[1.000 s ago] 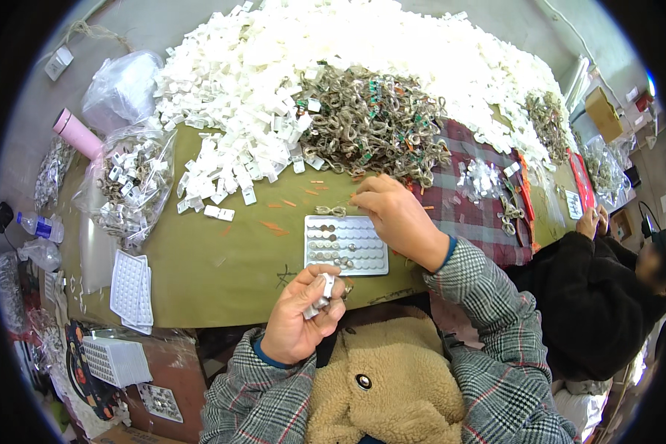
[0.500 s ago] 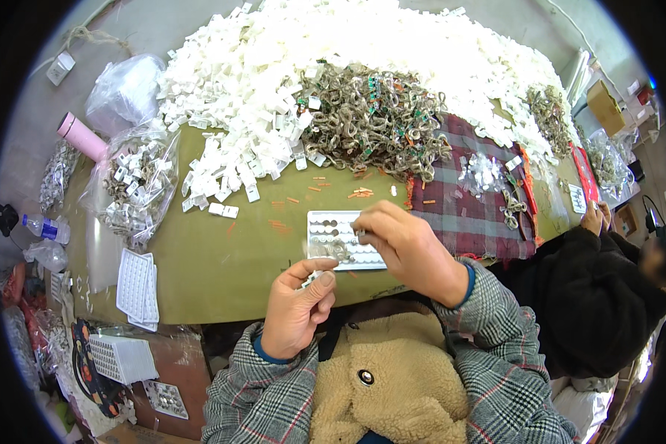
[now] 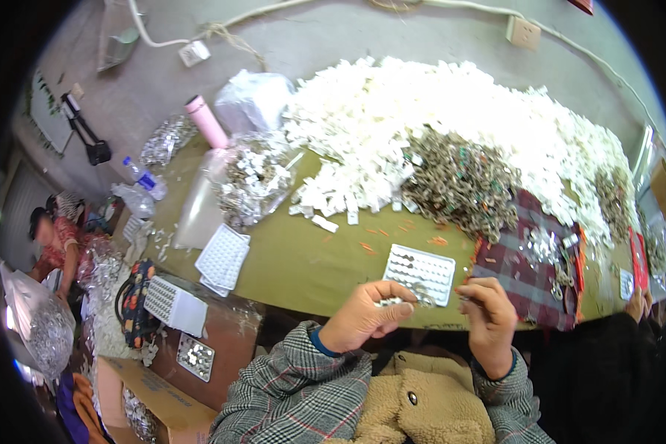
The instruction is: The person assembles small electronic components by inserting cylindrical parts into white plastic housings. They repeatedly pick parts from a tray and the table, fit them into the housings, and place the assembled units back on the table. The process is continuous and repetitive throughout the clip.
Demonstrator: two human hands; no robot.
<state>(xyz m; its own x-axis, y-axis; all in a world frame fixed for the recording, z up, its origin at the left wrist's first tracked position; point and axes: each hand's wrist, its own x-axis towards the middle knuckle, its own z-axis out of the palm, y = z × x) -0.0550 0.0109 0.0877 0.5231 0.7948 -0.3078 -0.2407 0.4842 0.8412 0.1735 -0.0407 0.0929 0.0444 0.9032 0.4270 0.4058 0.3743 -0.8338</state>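
Note:
My left hand [image 3: 368, 314] is closed around small white plastic pieces [image 3: 389, 301]; its fingertips reach the lower left edge of a white tray [image 3: 438, 260]. The tray has rows of round pockets, several holding small dark discs [image 3: 402, 259]. Some small greyish metal parts [image 3: 424, 294] show beside my left fingertips, too blurred to tell whether held or lying in the tray. Just right of the tray, my right hand [image 3: 490, 314] is raised with thumb and fingers pinched together. What sits in that pinch is too small to name.
Behind the tray rise a heap of white plastic pieces [image 3: 451, 96] and a tangled pile of metal parts [image 3: 462, 177]. A plaid cloth [image 3: 529, 259] lies to the right. Stacked white trays [image 3: 222, 259], a filled bag [image 3: 255, 181] and a pink flask [image 3: 207, 122] stand left.
My view has swung left, so the table sits further right in it. My right hand has drawn away from over the tray to its right side; my left hand stays at its near left edge.

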